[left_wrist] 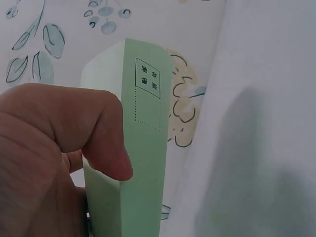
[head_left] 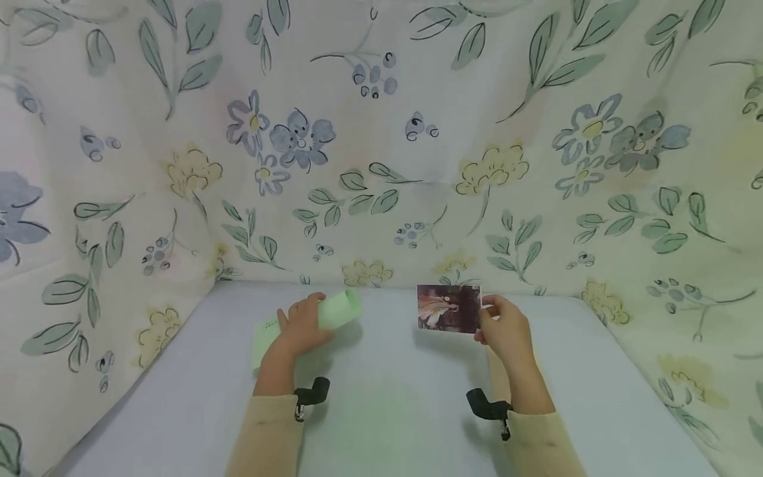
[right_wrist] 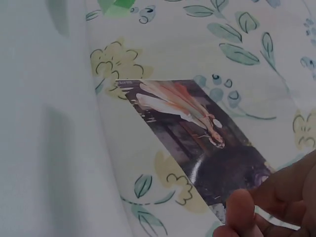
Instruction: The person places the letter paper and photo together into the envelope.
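Note:
In the head view my left hand [head_left: 301, 326] grips a light green envelope [head_left: 338, 310] above the left part of the table. The envelope bulges, with its far right end spread wide. In the left wrist view, the thumb presses along a fold of the envelope [left_wrist: 143, 153], near a printed stamp box. My right hand [head_left: 509, 331] pinches the right edge of a photo card [head_left: 447, 309], raised above the table. The right wrist view shows the card [right_wrist: 182, 123] tilted, with a figure in pale orange and white on a dark ground.
A white table [head_left: 381, 411] lies under both hands. Behind it and at the sides hangs a floral cloth [head_left: 381, 132]. Something tan and flat [head_left: 496, 371] lies partly hidden beside my right forearm. Black wrist mounts [head_left: 490, 405] stick out from both sleeves.

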A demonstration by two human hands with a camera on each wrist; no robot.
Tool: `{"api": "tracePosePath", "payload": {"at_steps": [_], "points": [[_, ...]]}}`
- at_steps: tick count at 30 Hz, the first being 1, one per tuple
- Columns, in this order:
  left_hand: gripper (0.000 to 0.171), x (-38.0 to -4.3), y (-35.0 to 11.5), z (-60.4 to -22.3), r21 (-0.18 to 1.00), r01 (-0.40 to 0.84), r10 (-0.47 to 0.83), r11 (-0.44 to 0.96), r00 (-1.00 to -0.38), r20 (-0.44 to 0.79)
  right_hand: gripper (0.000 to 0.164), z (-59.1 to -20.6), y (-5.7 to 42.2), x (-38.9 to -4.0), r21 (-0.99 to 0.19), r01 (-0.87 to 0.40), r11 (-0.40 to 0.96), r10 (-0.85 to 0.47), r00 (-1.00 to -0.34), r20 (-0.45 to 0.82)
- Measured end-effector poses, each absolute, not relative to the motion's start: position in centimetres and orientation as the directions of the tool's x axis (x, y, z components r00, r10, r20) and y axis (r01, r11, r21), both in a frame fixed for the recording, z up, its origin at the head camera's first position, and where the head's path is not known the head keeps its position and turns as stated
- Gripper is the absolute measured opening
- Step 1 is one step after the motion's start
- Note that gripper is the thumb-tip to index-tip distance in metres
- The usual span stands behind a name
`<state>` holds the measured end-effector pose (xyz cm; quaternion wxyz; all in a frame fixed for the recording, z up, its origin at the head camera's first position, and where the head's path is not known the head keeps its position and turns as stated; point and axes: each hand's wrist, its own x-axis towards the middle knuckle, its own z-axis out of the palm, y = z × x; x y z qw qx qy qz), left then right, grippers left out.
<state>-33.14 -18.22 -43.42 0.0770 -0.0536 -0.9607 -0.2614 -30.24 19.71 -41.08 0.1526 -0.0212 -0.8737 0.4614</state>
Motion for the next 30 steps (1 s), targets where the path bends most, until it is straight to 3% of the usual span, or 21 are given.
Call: {"api": "tracePosePath", "payload": {"at_steps": [10,16,24,30], "points": [[0.08,-33.4,-16.6,-43.8,0.462,0.19,0.104,0.866,-0.973,0.206,0.027,-41.0,20.2,-30.1,-0.759,-0.115,0.641,0.171,-0.943,0.287],[0.083,-33.2,-15.5,-43.9,0.441,0.226,0.123,0.869,-0.96,0.25,0.03,-40.8,20.0,-29.7,-0.801,-0.089,0.592,0.14,-0.967,0.211],[0.086,-33.0,-14.8,-43.1,0.415,0.267,0.149,0.87,-0.944,0.295,0.028,-40.6,19.5,-29.9,-0.795,-0.102,0.597,0.145,-0.962,0.232],[0.086,-33.2,-13.8,-43.4,0.354,0.32,0.211,0.879,-0.926,0.313,0.028,-40.5,19.0,-30.1,-0.842,-0.109,0.529,0.098,-0.977,0.188]]}}
